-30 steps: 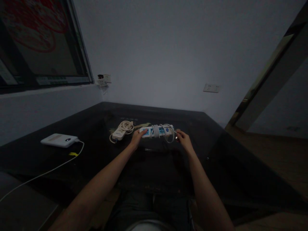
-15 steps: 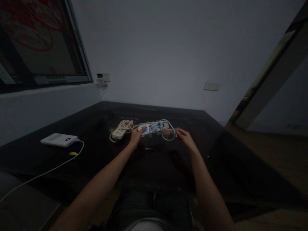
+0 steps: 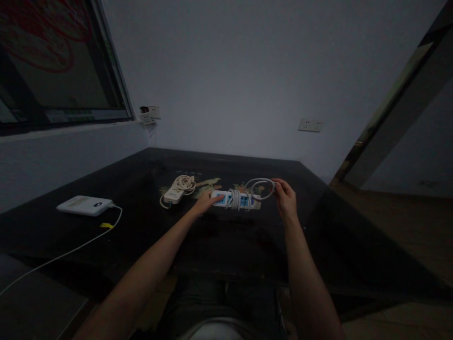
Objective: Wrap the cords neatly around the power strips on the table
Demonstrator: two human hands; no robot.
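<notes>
Cord (image 3: 235,199) wound around the power strip (image 3: 244,201), gripped by the left hand (image 3: 204,203), could kink if the right hand (image 3: 286,197), pinching it, tugs unevenly.

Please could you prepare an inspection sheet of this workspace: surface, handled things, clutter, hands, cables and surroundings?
Surface: dark, glossy table with a faded pattern.
Handled things: white power strip with blue socket panels; contact with the table unclear.
Clutter: beige power strip with coiled cord; white device; small yellow piece.
Hands: left hand grips the white strip's left end; right hand pinches the grey cable.
Cables: grey one wrapped around the white strip, with loose loops; white cable from the device, leaving the picture lower left.
Surroundings: window, wall sockets, dim light.
</notes>
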